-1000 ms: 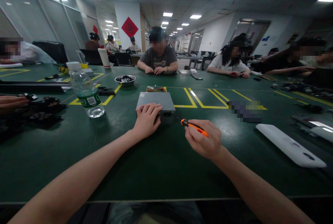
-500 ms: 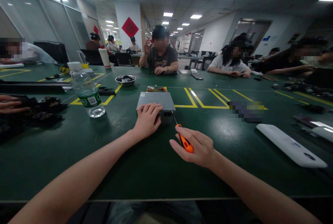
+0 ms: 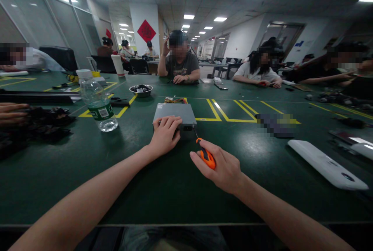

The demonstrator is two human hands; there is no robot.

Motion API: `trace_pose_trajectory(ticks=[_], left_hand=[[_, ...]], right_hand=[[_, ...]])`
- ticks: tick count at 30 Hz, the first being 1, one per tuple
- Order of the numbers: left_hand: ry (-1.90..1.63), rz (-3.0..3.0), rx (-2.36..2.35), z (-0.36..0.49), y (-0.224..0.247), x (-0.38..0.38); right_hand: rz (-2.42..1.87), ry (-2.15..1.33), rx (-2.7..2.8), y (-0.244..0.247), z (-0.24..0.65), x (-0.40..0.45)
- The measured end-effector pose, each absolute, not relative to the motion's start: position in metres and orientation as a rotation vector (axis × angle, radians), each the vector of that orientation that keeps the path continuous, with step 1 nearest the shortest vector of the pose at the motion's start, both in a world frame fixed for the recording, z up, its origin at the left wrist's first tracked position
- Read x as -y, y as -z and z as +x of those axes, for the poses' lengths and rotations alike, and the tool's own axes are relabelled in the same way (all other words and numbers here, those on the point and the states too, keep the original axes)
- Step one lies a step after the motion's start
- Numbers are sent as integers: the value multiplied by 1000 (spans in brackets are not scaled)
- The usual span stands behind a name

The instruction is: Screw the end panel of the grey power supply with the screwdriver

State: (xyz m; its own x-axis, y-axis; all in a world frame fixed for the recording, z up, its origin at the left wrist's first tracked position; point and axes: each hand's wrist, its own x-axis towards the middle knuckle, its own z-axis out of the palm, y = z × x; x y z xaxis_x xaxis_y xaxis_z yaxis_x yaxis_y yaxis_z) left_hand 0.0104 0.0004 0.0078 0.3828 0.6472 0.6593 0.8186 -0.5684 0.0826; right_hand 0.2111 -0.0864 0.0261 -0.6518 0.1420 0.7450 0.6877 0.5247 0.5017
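Note:
A grey metal box (image 3: 175,112) lies flat on the green table (image 3: 163,189), with coloured wires (image 3: 175,100) at its far side. My left hand (image 3: 165,134) rests on the box's near left part, fingers bent over its top and the thumb at the front side. In my right hand (image 3: 217,161) is a screwdriver (image 3: 207,158) with an orange and black handle, held between thumb and fingers. Its thin shaft points up and left to the box's near right corner. Whether the tip touches a screw there is too small to tell.
A water bottle (image 3: 100,113) and a metal bowl (image 3: 140,90) stand left of the box. Black parts (image 3: 52,124) lie far left, near another person's hand (image 3: 11,114). On the right are a white device (image 3: 326,163) and a blurred dark item (image 3: 274,125). People sit across the table.
My right hand has shifted slightly, and the screwdriver handle looks turned in its fingers. My left hand and the box have stayed in place. The person opposite has moved a raised hand to their head.

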Motion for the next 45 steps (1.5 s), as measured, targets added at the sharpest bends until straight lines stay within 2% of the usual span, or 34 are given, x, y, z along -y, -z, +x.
trace_pose_trajectory(ticks=[13,23,31,40,45], left_hand=[[957,-2383,1283,10,-8,0],[940,-2384,1285,9,-7,-1],[944,-2377,1306,9,-7,-1],[978,-2388,1286,9,-7,0],[967,-2390,1287,8,-8,0]], right_hand=[[-774,995,2112,-27,211,87],[-821,1132,2067,-33,214,90],[-1039,911,2079,-27,205,106],[-1324,886,1998,-23,195,124],[-1485,623,1864,-21,184,126]])
